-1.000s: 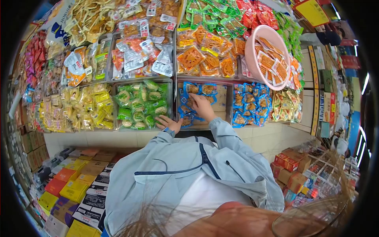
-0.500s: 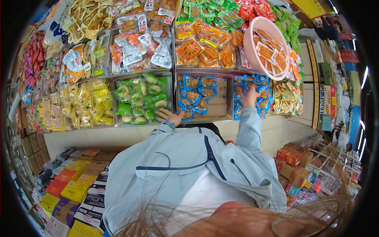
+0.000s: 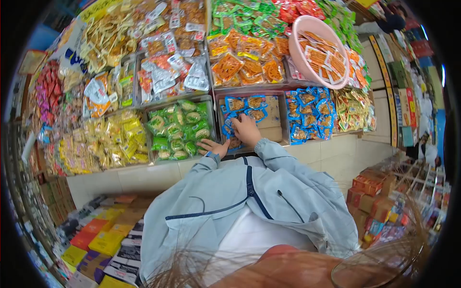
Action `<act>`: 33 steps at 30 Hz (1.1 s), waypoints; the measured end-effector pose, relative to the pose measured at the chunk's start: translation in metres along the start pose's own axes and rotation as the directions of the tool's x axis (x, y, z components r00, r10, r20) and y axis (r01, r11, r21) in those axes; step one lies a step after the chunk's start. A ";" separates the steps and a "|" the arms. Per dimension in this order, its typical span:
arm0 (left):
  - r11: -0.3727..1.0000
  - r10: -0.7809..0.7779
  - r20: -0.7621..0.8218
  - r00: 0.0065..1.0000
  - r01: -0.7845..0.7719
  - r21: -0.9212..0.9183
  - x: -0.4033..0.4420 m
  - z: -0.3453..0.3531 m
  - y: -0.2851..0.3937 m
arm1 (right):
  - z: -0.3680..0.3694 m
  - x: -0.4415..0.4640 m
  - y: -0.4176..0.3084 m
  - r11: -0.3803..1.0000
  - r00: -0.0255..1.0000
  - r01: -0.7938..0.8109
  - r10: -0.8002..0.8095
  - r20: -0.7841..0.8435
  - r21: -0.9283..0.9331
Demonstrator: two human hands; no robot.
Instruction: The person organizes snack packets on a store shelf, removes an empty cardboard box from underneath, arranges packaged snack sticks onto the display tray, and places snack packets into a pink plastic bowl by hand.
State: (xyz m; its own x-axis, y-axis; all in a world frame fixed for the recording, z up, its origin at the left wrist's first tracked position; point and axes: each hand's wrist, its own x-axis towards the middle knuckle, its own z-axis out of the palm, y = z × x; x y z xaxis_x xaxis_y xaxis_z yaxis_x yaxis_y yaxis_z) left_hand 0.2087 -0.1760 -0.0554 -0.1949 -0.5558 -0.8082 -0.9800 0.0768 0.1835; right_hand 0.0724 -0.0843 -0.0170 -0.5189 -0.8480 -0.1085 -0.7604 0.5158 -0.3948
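My right hand (image 3: 247,131) is over the middle bin (image 3: 270,134), its fingers bent and closed on a small blue snack packet (image 3: 229,123) at the bin's left side; the fingertips are partly hidden. Other blue packets (image 3: 255,102) lie around it, and bare cardboard shows on the bin's right. My left hand (image 3: 215,148) rests with fingers stretched out at the front rim between this bin and the bin of green snack packs (image 3: 177,127). It holds nothing. To the right, a fuller pile of blue snack packets (image 3: 309,113) fills its own section.
A pink plastic basket (image 3: 298,53) of orange snack packets stands on the display at back right. Orange lotus-root packs (image 3: 228,67) lie behind the middle bin, yellow packs (image 3: 101,144) to the left. Stacked cartons (image 3: 105,237) are on the floor behind me at left.
My right hand has moved left from the right-hand pile of blue packets into the middle bin. My left hand stays near the front rim. The view has shifted slightly.
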 end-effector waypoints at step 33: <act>0.998 0.031 0.012 0.999 -0.031 -0.053 0.015 0.001 -0.005 | -0.064 -0.105 0.180 0.685 0.170 -0.391 0.710 -0.683 0.615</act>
State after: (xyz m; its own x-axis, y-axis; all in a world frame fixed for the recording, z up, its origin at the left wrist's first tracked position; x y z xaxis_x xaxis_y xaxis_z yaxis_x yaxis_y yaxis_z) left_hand 0.2111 -0.1833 -0.0689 -0.2261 -0.5432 -0.8086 -0.9701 0.0499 0.2377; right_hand -0.0348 0.1055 -0.0182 -0.8951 0.3061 0.3243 -0.0777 0.6092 -0.7892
